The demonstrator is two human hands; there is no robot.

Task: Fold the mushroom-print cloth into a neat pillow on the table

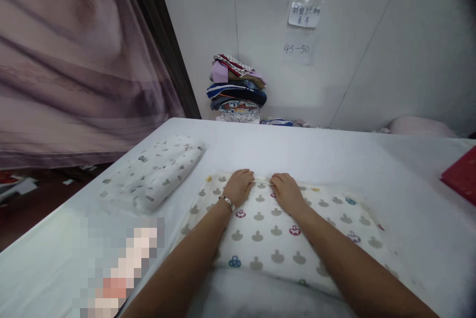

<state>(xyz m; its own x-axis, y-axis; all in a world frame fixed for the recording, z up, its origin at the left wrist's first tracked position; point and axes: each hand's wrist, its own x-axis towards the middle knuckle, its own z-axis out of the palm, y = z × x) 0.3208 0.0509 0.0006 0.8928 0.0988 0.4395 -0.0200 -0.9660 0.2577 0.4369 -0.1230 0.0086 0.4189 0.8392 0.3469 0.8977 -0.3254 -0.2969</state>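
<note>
A white cloth (258, 236) printed with grey and coloured mushroom shapes lies spread in front of me on the white table. At its far edge, left of the middle, my left hand (238, 190), with a bracelet at the wrist, has its fingers bent over the border. My right hand (288, 193) is a short way to the right on the same edge, its fingers pointing inward and closed on the fabric. Between the two hands a narrow strip of the edge shows. The undersides of both hands are hidden.
A folded white cloth with small prints (158, 172) lies on the table (320, 152) to the left. Behind the table rises a stack of folded fabrics (238, 87). A red object (463, 174) sits at the right edge. A pinkish curtain (74, 70) hangs at left.
</note>
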